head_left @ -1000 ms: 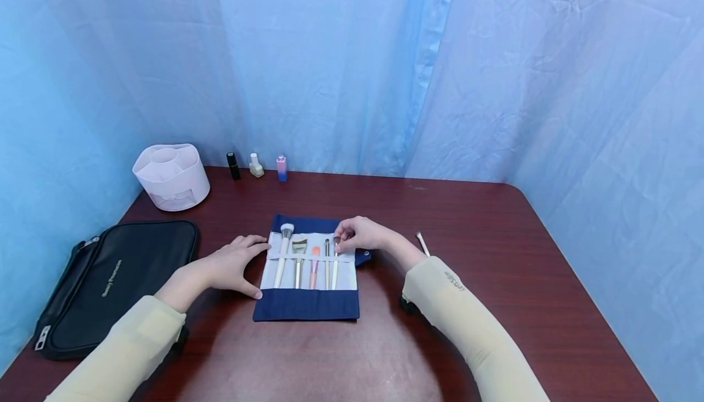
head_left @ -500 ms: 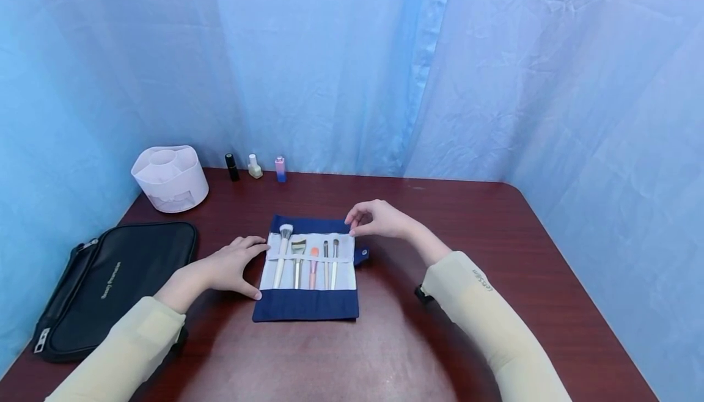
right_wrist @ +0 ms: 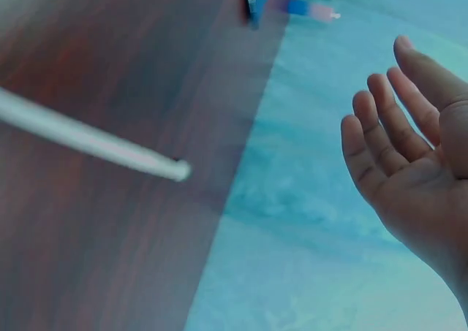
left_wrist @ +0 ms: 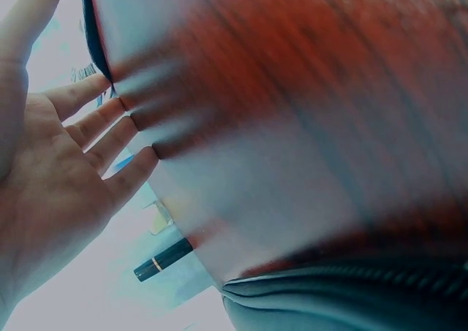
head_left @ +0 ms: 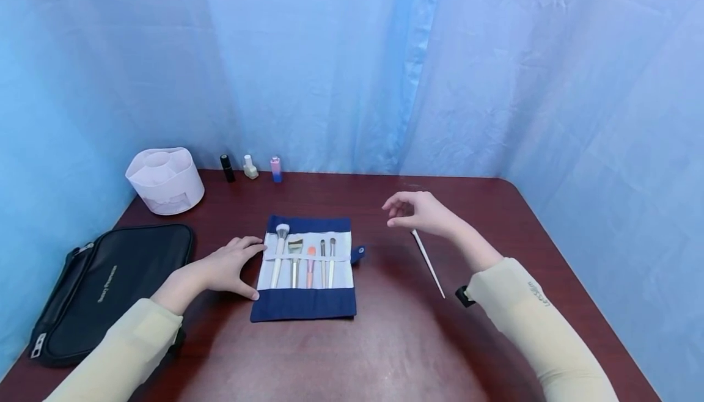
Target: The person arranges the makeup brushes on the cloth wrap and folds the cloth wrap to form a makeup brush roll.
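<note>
In the head view a navy and white brush roll point(head_left: 302, 311) lies unrolled on the table. Under its band sit several makeup brushes: a large white-handled one point(head_left: 279, 249), a flat one point(head_left: 295, 261), a pink one point(head_left: 310, 266) and two slim ones at the right. My left hand point(head_left: 228, 267) rests at the roll's left edge, fingers spread. Off to the right, my right hand point(head_left: 423, 211) hovers with loosely bent fingers and holds nothing. Just below it a slim white makeup brush point(head_left: 429, 266) lies on the table; the right wrist view shows this brush point(right_wrist: 95, 137) blurred.
A black zippered case point(head_left: 123, 286) lies at the left. Behind it stands a white organizer point(head_left: 167, 182). Along the back edge are a black tube point(head_left: 227, 168), a small white-capped bottle point(head_left: 250, 168) and a pink and blue tube point(head_left: 276, 170). Blue curtains point(head_left: 308, 66) surround the table.
My right hand has let go of the slim brush at the roll's right side, lifted off and moved right, over the loose white brush. My left hand has stayed at the roll's edge.
</note>
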The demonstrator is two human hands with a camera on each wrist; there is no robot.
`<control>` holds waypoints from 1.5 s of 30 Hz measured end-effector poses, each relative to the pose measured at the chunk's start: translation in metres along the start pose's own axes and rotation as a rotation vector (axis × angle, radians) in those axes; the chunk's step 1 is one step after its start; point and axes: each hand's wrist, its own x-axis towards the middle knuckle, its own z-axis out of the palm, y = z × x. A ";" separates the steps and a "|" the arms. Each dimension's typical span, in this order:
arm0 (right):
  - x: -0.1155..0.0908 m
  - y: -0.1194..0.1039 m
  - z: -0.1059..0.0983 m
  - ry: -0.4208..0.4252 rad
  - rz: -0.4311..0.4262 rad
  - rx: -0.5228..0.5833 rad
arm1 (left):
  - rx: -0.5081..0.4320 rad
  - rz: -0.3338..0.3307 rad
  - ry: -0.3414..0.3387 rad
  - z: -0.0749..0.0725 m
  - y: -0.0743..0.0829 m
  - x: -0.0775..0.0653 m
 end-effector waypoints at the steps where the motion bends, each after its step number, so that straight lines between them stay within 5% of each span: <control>1: -0.003 0.003 0.000 0.013 -0.002 -0.016 | -0.002 0.000 0.001 0.000 0.000 -0.001; 9: -0.032 0.030 0.010 0.083 0.010 -0.083 | 0.004 -0.001 0.011 0.002 0.000 -0.002; 16: -0.047 0.057 0.025 0.143 0.154 -0.119 | 0.008 0.007 0.014 0.002 0.002 -0.002; 28: -0.045 0.076 0.039 0.128 0.269 -0.093 | 0.002 0.004 0.016 0.002 0.004 -0.002; 45: -0.039 0.075 0.040 0.129 0.265 -0.033 | 0.000 -0.001 0.016 0.002 0.003 -0.002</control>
